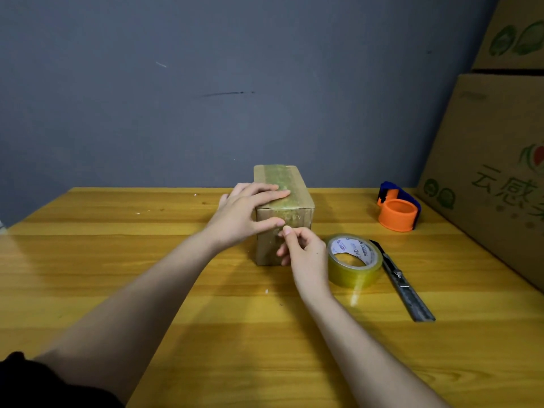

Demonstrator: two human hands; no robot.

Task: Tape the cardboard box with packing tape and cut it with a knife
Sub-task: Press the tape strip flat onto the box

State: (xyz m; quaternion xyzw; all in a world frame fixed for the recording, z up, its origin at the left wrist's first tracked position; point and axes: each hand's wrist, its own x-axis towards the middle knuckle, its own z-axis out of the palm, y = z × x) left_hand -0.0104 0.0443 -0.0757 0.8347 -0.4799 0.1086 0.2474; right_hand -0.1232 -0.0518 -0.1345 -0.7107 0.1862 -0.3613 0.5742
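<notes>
A small cardboard box [297, 189] stands on the wooden table [147, 260], with a strip of clear yellowish tape running along its top and down its near face. My left hand [247, 213] rests on the box's top left edge, fingers straight across the tape and thumb on the near face. My right hand [303, 248] is at the near face with thumb and forefinger pinched at the tape there. A roll of clear packing tape [354, 260] lies just right of my right hand. A utility knife [401, 279] lies beyond the roll.
An orange and blue tape dispenser [397, 207] sits at the back right of the table. Large printed cardboard cartons [494, 160] stand stacked along the right edge. A grey wall [206, 83] rises behind the table.
</notes>
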